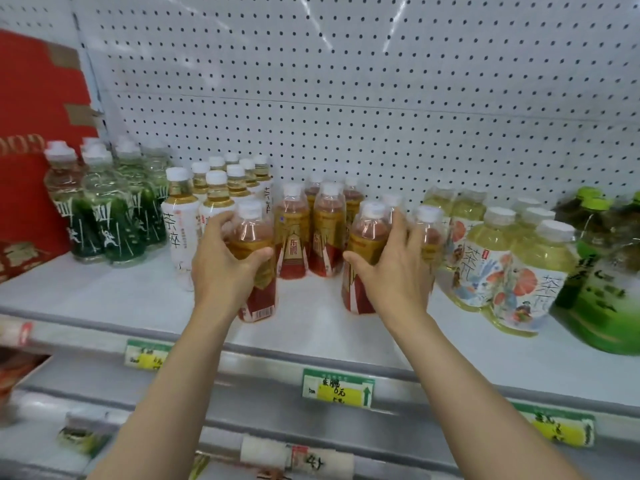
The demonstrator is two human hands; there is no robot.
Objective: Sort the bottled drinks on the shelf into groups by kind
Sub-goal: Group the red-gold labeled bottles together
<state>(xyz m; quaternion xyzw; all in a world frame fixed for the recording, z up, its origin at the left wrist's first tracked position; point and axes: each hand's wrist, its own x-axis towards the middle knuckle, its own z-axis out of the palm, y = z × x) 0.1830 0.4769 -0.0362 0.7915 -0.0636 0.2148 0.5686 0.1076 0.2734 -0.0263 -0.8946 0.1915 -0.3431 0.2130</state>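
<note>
In the head view we see our left hand (pixel 225 261) wrapped around one clear plastic bottle of amber drink with a red-and-gold label (pixel 254 261), and our right hand (pixel 391 268) curled around a second bottle of the same kind (pixel 363 258). Both stand near the front edge of the white metal shelf (pixel 138 299). Behind them, the label of a third red bottle (pixel 292 237) reads "东鹏". Bare shelf lies between the two held bottles. The green-and-yellow price tag (pixel 337 388) below is handwritten, partly "东鹏".

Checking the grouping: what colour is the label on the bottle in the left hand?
Gold and red label, head view.
</note>
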